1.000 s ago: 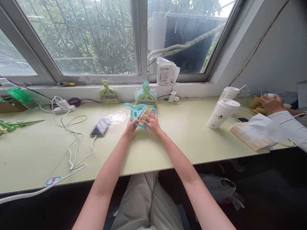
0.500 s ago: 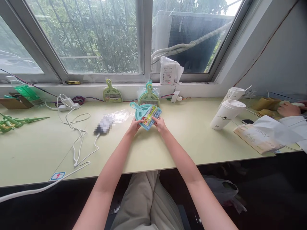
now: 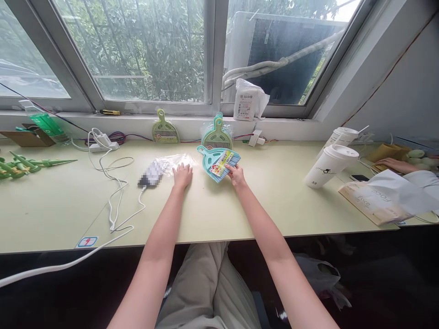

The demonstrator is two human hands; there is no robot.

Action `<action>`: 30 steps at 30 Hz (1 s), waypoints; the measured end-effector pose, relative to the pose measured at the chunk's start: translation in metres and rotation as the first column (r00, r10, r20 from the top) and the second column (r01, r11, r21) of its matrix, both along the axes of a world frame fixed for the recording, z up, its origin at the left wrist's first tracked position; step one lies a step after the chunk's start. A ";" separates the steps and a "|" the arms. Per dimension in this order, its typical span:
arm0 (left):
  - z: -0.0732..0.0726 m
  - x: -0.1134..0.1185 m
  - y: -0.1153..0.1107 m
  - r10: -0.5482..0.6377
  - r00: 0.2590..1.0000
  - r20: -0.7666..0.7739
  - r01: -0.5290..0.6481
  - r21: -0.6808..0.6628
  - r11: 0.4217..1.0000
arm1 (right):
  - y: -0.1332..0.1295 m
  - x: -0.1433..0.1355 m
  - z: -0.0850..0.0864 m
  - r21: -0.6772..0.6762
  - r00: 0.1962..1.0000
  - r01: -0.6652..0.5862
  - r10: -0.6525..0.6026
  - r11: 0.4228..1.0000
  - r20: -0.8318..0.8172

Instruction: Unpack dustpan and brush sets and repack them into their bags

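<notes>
My right hand (image 3: 236, 175) grips the lower right edge of a small turquoise dustpan and brush set (image 3: 210, 161), above the table. A printed yellow and white label lies across its striped blue bristles. My left hand (image 3: 183, 176) rests palm down at the near edge of a clear plastic bag (image 3: 176, 161), fingers stretched over it. A green dustpan and brush set (image 3: 164, 130) leans on the sill wall. Further right stand several similar sets (image 3: 217, 136) in clear wrap, partly hidden behind the one I hold.
White cables (image 3: 118, 196) trail from a power strip (image 3: 104, 145) on the left; a blurred device (image 3: 150, 175) lies near the bag. To the right are two white cups (image 3: 331, 167), a tissue pack (image 3: 377, 196) and another person's hand (image 3: 394, 164). Green plastic pieces (image 3: 30, 167) lie far left.
My left hand has let go of the turquoise set and moved left onto the plastic bag. The right hand keeps the set, now slightly further right. The view has shifted a little.
</notes>
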State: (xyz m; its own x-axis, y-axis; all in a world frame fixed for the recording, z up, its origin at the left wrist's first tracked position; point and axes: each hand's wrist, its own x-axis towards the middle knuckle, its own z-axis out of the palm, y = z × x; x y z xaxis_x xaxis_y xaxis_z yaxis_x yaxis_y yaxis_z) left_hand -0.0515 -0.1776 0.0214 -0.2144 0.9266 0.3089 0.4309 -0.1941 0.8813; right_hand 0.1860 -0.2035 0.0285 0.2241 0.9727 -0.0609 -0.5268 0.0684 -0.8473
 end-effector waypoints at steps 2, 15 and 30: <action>-0.002 0.002 0.000 0.006 1.000 0.012 -0.005 -0.043 0.999 | 0.001 0.002 -0.001 -0.005 1.000 0.009 -0.009 1.000 0.002; 0.011 0.012 -0.011 -0.343 0.752 -0.563 0.288 -0.188 0.939 | -0.001 0.014 0.005 -0.007 1.000 0.002 -0.002 1.000 0.016; 0.014 0.017 -0.016 0.035 0.678 -0.734 -0.158 -0.099 0.982 | -0.004 0.027 0.011 -0.099 0.985 -0.132 0.142 0.986 0.101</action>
